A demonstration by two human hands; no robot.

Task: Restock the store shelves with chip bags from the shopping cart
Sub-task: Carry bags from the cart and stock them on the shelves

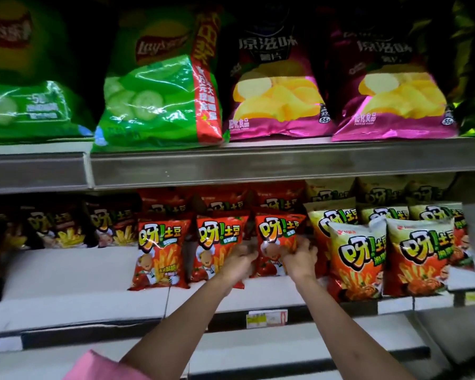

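The red chip bag, printed with yellow characters, fries and a cartoon chef, stands upright on the lower shelf, third in a row of matching red bags. Both hands grasp it low down: the left hand pinches its left edge, the right hand curls round its lower right side. Yellow-green bags stand just beside it on the right.

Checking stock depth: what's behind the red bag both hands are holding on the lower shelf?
Behind the red bag held by the left hand and right hand, the top of another red bag shows. Anything deeper is covered and dark.
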